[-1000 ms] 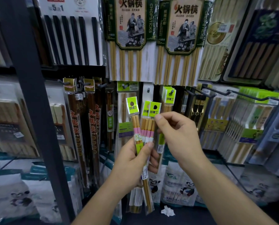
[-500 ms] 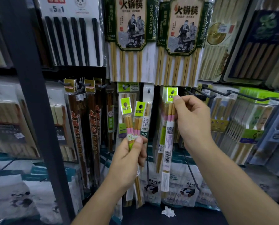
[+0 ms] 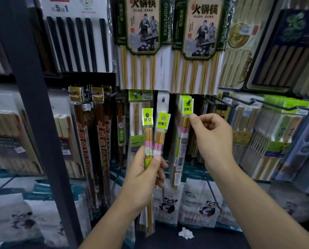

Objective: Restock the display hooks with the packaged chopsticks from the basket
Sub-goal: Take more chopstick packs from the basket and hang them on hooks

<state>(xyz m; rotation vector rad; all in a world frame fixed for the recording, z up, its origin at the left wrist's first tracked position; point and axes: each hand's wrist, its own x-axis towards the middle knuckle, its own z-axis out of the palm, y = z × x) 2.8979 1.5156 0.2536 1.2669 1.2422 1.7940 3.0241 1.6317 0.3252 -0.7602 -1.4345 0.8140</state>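
Lime-green-carded chopstick packs (image 3: 148, 139), two together, are gripped upright by the left hand (image 3: 143, 178), fingers curled round them. A third pack (image 3: 183, 141) is hung on a display hook (image 3: 190, 101), touched by the right hand (image 3: 213, 141) thumb; whether it is pinched cannot be told.

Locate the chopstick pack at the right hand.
Head view, right of centre: the green-header pack hangs on a hook under the right-hand hot-pot chopsticks pack, its header pinched by the right hand.

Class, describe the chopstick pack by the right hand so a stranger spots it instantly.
Start at the two big green-edged packs up top. Below the right one hangs a slim lime-tagged pack. Unlike its twins in the left hand, it's hooked.
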